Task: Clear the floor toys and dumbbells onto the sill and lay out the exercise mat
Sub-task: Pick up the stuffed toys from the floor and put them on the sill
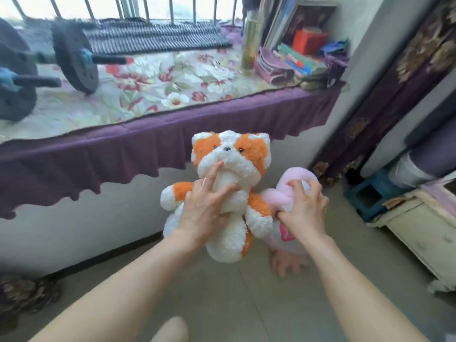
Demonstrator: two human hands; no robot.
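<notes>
Two plush toys gripped at once: left hand (206, 206) closed round the orange-and-white toy (229, 169), right hand (304, 208) bunched in the pink toy (288, 193), both held below the sill (153, 95). Best lifted well clear of the purple frill (98, 154), then set on bare floral cover between dumbbells (71, 58) and books (296, 60).

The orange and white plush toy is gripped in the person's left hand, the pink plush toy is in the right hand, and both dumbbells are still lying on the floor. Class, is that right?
Not quite. The dumbbells are not on the floor: the head view shows them already resting on the flowered sill. The rest stands: the left hand grips the orange and white plush toy, and the right hand holds the pink plush toy.
</notes>
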